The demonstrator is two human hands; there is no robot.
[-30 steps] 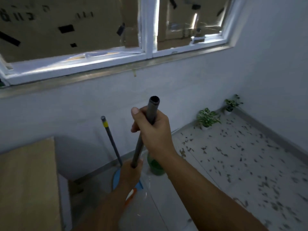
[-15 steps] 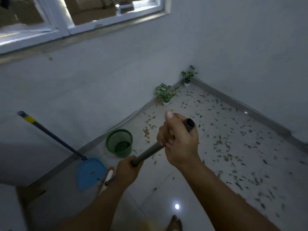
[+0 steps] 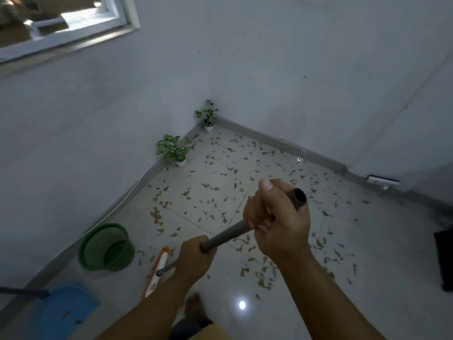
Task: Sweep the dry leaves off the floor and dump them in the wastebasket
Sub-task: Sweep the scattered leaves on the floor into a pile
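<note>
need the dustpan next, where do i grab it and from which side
Grip the dark handle, not the blue pan. It slants up and left, out of frame, from the pan's back edge, so come from the left, probably with the left hand. Both hands now hold the broom pole.

The single head view looks forward and steeply down from above, close over the hands on the broom handle (image 3: 228, 235), and faces the room's corner, where the leaf-strewn floor (image 3: 367, 278) meets two walls (image 3: 294, 69).
</note>
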